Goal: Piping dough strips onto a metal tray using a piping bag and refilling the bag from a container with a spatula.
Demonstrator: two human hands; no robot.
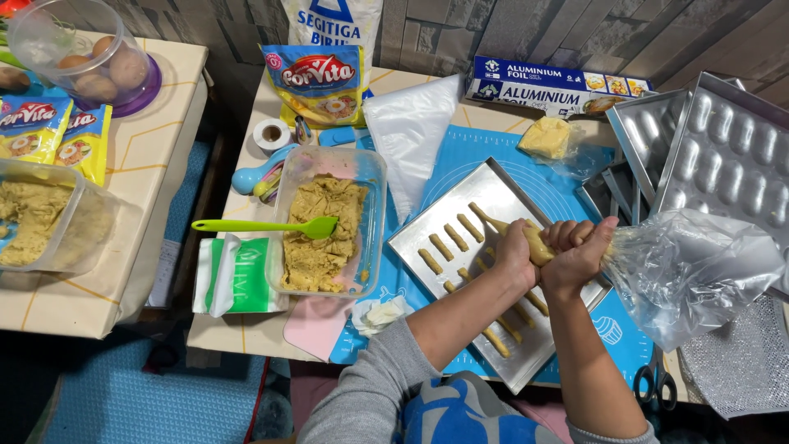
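Lying across both hands, a clear piping bag [657, 263] filled with tan dough is pointing its tip down at a metal baking tray [427, 234], where short piped dough strips [450, 238] are sitting in rows. The right hand [580, 255] is squeezing tight around the bag's middle, with the loose plastic end billowing out behind it. The left hand [514, 253] is curling closed around the narrow front of the bag, steadying it just above the tray. Under the tray a blue silicone mat [460, 148] is covering the table. Just left of the tray a clear plastic tub [371, 177] is holding more dough, with a green spatula [263, 225] resting across its rim. Moulded metal pans [723, 156] are leaning at the right.
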